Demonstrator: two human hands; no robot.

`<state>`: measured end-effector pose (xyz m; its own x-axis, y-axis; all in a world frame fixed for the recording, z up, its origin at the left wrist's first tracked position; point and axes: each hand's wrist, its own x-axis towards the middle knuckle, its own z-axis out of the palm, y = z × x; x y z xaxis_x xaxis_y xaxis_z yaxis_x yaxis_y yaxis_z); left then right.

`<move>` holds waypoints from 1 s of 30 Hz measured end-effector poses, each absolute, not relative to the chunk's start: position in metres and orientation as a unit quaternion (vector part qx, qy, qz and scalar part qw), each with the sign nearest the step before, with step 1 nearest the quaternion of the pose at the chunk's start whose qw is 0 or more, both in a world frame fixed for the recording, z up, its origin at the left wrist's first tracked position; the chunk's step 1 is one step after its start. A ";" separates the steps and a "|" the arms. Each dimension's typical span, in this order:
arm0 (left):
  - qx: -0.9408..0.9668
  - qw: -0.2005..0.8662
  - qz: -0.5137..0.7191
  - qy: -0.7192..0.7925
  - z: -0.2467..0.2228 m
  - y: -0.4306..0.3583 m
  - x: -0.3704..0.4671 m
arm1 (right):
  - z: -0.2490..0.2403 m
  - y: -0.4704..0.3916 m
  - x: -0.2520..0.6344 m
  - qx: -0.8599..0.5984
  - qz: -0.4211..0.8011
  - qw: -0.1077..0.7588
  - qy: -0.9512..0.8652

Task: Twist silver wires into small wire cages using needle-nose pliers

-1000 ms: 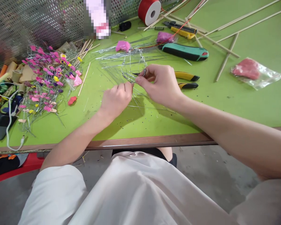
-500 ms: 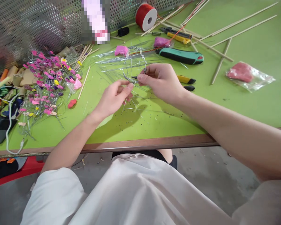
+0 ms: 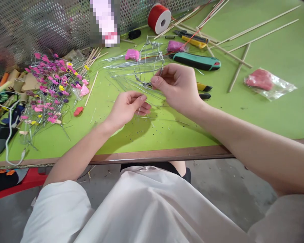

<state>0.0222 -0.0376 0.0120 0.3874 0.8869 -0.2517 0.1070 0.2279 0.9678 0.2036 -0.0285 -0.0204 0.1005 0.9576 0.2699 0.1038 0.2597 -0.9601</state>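
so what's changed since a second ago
The left hand has drawn back slightly toward the body, its grip loosened, apparently off the wire frame. The right hand still pinches the frame, shifted slightly away and rightward. Pliers and red spool stayed put.

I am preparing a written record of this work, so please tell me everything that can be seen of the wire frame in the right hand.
The wire frame is thin, silvery and metal-looking, bent into an open, roughly rounded outline with twisted, knotty stretches and thinner plain strands. The right hand pinches its near right side between thumb and fingers. In view it overlaps loose wires on the green table; whether it touches them, or the left hand, is unclear.
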 end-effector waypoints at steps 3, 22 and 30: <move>0.553 0.639 0.305 0.440 0.005 -0.039 0.023 | -0.020 -0.030 0.202 -0.472 0.382 0.573 -0.550; 0.680 0.520 0.305 0.418 0.010 -0.010 0.002 | -0.019 -0.021 0.204 -0.415 0.438 0.601 -0.525; 0.688 0.458 0.417 0.379 0.026 -0.016 0.003 | -0.009 -0.026 0.200 -0.407 0.424 0.582 -0.562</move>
